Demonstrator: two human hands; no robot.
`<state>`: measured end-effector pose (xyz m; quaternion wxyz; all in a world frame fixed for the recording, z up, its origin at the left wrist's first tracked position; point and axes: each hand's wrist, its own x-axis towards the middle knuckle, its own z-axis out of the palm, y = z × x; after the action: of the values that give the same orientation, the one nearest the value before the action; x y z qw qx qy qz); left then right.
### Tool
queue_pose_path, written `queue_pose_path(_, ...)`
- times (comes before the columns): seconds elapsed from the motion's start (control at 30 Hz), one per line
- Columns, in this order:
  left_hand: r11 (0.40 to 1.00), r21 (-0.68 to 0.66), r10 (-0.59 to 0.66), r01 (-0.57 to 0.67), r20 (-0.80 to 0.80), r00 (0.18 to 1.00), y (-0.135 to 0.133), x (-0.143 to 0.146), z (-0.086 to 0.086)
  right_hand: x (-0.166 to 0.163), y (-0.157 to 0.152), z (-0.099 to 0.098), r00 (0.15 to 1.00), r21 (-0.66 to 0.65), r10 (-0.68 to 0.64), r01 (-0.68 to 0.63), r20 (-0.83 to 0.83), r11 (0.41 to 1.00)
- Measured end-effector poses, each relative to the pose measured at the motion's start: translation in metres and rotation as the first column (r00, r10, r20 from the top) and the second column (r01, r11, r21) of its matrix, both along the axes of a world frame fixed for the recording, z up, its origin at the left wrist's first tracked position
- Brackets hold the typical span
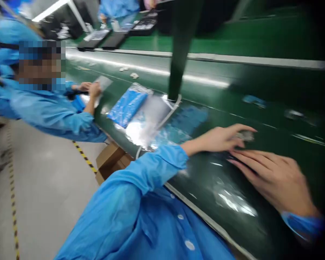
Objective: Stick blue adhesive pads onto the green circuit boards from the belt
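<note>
My left hand (223, 138) reaches across the green work surface (260, 108), and its fingertips pinch a small grey object (245, 135) that is too blurred to name. My right hand (273, 177) lies flat on the surface just below it, with its fingers stretched out toward the left hand and nothing held. Both arms wear blue sleeves. The picture is smeared by motion.
A clear plastic bag with blue contents (130, 105) lies beside a shiny silver sheet (147, 121) left of my hands. A dark green post (180, 50) stands behind them. A co-worker in blue (51, 108) works at the left end. Cardboard boxes (111, 160) sit on the floor.
</note>
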<state>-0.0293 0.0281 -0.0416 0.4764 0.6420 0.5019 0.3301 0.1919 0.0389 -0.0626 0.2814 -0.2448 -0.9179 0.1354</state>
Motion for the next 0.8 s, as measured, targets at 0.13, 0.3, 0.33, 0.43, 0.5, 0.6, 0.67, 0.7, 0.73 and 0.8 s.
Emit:
queue_pose_path(0.13, 0.997, 0.071, 0.030, -0.039, 0.122, 0.992, 0.007, -0.001, -0.022, 0.029, -0.019, 0.032, 0.996, 0.237, 0.079, -0.086, 0.037, 0.968)
queue_pose_path(0.3, 0.993, 0.087, 0.068, -0.085, 0.190, 0.980, -0.001, -0.001, -0.016, 0.029, -0.031, 0.047, 0.942, -0.158, -0.175, 0.133, -0.287, 0.978)
queue_pose_path(0.33, 0.989, 0.102, 0.079, -0.103, 0.217, 0.973, -0.004, 0.001, -0.012, 0.029, -0.032, 0.045, 0.893, -0.299, -0.276, 0.172, -0.355, 0.939)
queue_pose_path(0.43, 0.987, 0.120, 0.063, -0.110, 0.343, 0.937, -0.013, 0.013, -0.001, 0.027, -0.027, 0.035, 0.735, -0.706, -0.548, 0.136, -0.399, 0.695)
queue_pose_path(0.5, 0.990, 0.118, 0.022, -0.073, 0.390, 0.921, -0.019, 0.022, 0.004, 0.026, -0.022, 0.030, 0.673, -0.853, -0.639, 0.023, -0.372, 0.522)
queue_pose_path(0.6, 0.990, 0.134, -0.013, -0.042, 0.387, 0.922, -0.027, 0.033, 0.009, 0.024, -0.019, 0.031, 0.686, -0.905, -0.628, -0.108, -0.367, 0.411)
queue_pose_path(0.67, 0.988, 0.145, -0.003, -0.053, 0.361, 0.933, -0.030, 0.034, 0.010, 0.021, -0.020, 0.034, 0.699, -0.908, -0.602, -0.173, -0.386, 0.382)
queue_pose_path(0.7, 0.987, 0.141, 0.020, -0.071, 0.336, 0.942, -0.030, 0.033, 0.011, 0.019, -0.021, 0.035, 0.700, -0.909, -0.596, -0.196, -0.392, 0.368)
queue_pose_path(0.73, 0.986, 0.129, 0.059, -0.106, 0.322, 0.945, -0.029, 0.032, 0.010, 0.018, -0.020, 0.034, 0.704, -0.910, -0.589, -0.219, -0.397, 0.352)
queue_pose_path(0.8, 0.980, 0.112, 0.126, -0.164, 0.287, 0.950, -0.026, 0.029, 0.007, 0.017, -0.017, 0.029, 0.701, -0.885, -0.549, -0.289, -0.456, 0.365)
